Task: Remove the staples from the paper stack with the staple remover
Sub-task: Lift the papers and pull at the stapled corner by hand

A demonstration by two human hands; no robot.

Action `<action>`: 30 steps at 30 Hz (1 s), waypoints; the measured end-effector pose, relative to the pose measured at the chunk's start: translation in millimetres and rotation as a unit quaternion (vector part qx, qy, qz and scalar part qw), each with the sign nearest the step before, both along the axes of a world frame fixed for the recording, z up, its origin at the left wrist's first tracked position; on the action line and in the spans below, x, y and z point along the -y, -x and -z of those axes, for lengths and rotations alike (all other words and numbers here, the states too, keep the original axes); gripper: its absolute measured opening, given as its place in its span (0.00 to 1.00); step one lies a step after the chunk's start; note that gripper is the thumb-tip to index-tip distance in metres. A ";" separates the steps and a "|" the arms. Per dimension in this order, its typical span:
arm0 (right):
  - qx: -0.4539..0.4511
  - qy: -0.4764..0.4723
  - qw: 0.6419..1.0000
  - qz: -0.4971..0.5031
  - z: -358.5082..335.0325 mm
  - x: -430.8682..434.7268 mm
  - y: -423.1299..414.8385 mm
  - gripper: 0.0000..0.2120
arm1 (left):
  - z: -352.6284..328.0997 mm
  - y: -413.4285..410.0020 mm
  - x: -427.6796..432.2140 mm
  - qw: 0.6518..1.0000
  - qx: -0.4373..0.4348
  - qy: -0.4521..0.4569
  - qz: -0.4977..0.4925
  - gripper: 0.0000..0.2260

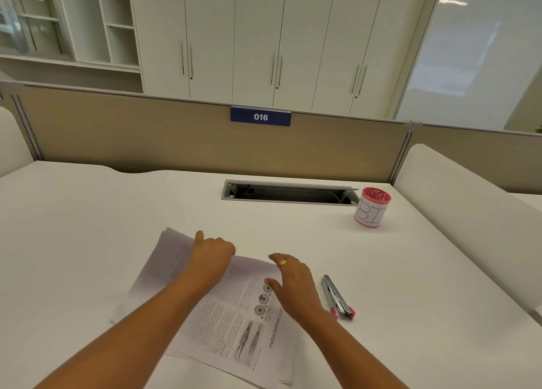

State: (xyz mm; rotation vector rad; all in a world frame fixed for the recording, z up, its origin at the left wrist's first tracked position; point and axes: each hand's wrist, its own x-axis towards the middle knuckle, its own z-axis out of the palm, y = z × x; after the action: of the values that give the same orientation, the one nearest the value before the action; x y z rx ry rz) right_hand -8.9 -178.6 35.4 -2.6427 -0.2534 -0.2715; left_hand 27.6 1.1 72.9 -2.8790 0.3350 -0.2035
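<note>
A stack of printed paper lies slanted on the white desk in front of me. My left hand sits on the stack's far part, its fingers curled over the far edge and its thumb stretched along the sheet. My right hand, with a gold ring, rests with loosely bent fingers on the stack's right edge and grips nothing. The staple remover, metal with pink ends, lies on the desk just right of my right hand, untouched. No staple can be made out on the paper.
A red mesh pen cup with a white label stands at the back right. An open cable slot is cut into the desk behind the paper. A beige partition with a "016" tag closes the far side.
</note>
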 end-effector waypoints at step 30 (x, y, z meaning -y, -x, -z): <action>-0.194 -0.510 0.821 0.170 3.6 33.5 12.4 0.08 | 15.2 2.7 -1.5 0.655 -0.134 0.713 -0.211 0.31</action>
State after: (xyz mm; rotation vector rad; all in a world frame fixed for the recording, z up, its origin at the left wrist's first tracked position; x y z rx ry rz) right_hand -21.2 -212.1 31.8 -1.5819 0.4122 0.0425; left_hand 24.9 2.6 57.6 -4.3847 -0.9604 0.1675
